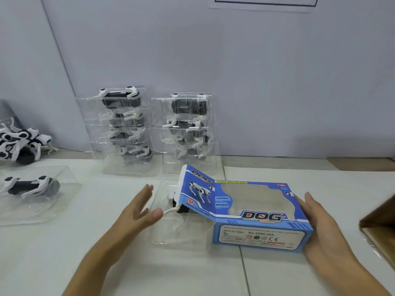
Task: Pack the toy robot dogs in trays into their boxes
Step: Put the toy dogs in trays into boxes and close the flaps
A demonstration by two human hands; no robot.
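Head view is showing me sliding a tray (171, 227) with its toy dog (179, 207) into the blue box (256, 229) on the counter (64, 253), left hand (143, 208) fingers spread apart, right hand (320, 223) steadying the box end; next I'm pushing it home.

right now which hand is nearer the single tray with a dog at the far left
Left. The left hand hovers open between that tray and the blue box; the right hand rests on the box's far end.

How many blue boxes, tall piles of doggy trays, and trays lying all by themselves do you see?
Blue box: 1
Tray piles: 2
Single trays: 2
Total: 5
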